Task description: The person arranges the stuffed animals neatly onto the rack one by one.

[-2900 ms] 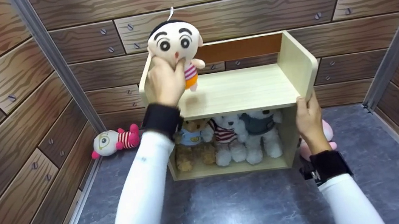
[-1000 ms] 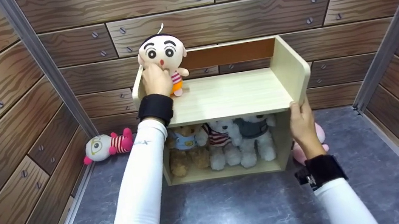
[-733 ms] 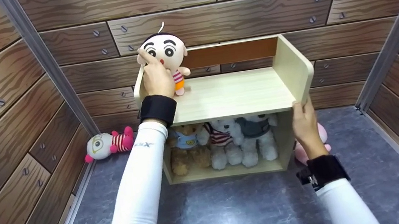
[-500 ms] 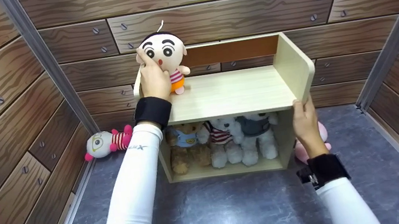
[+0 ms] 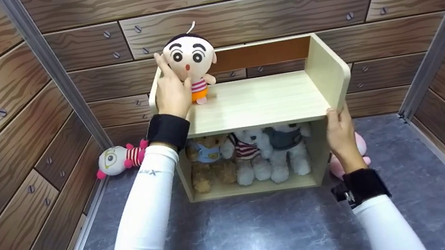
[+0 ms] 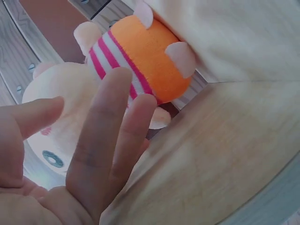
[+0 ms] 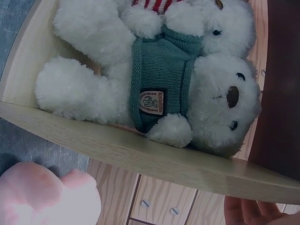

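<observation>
A plush doll (image 5: 193, 62) with thick eyebrows, a striped top and orange shorts stands at the left end of the upper board of a pale wooden shelf (image 5: 261, 99). My left hand (image 5: 173, 90) is beside it, index finger pointing up along its head. In the left wrist view the fingers of the left hand (image 6: 101, 150) are extended and loose in front of the doll (image 6: 150, 56), not closed round it. My right hand (image 5: 342, 138) grips the right side panel's front edge, thumb in front; in the right wrist view only fingertips of the right hand (image 7: 253, 212) show behind the panel.
In the lower compartment sit a brown teddy bear (image 5: 201, 180), a white bear in stripes (image 5: 246, 149) and a white bear in a green top (image 7: 161, 79). A pink-and-white plush (image 5: 114, 160) lies left on the floor; a pink plush (image 5: 360, 144) is partly hidden at right.
The doll came down from my left hand's grip onto the upper board's left end. The left fingers loosened and straightened, and the doll shifted slightly right. The right hand kept its hold.
</observation>
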A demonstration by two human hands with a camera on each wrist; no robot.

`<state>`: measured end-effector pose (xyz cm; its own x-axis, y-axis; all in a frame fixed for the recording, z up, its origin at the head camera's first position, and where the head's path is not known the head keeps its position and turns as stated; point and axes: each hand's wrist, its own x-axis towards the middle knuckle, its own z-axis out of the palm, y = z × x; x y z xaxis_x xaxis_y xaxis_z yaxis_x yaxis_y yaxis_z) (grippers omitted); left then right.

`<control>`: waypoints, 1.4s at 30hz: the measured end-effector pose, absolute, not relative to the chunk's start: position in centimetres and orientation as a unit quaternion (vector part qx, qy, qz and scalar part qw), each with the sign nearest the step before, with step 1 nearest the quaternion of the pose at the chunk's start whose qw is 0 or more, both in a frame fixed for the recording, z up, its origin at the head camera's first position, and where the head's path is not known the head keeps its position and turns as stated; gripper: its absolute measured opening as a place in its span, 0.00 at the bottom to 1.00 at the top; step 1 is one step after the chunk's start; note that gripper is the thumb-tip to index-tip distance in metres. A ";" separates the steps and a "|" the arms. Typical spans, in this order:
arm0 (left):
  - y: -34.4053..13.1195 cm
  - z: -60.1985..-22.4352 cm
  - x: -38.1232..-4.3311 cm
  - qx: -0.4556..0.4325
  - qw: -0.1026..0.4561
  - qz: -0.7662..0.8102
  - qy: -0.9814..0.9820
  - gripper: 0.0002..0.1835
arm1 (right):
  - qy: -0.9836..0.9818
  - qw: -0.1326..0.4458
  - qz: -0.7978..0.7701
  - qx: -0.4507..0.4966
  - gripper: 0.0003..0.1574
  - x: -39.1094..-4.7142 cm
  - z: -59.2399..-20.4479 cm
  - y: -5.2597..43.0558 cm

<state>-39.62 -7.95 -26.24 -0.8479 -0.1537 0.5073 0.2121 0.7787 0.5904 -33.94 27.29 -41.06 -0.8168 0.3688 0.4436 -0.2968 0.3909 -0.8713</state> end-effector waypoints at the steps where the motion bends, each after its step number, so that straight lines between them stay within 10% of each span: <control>1: -7.9 -26.2 -39.8 -0.020 0.278 -0.331 -0.902 0.48 | -0.778 0.300 0.551 -0.025 0.35 -34.0 -41.0 27.3; 12: -7.4 -26.9 -40.7 0.009 0.201 -0.341 -0.918 0.19 | -0.777 0.303 0.551 -0.011 0.34 -33.9 -41.1 27.4; 42: -6.6 -27.1 -41.9 0.069 0.189 -0.320 -0.926 0.24 | -0.776 0.301 0.554 -0.021 0.33 -33.8 -40.9 27.4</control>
<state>-41.87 -6.59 -27.13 -0.9191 -0.2493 0.3051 -0.0076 0.7855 0.6188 -33.80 27.40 -40.95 -0.8178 0.3667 0.4436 -0.3000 0.3862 -0.8723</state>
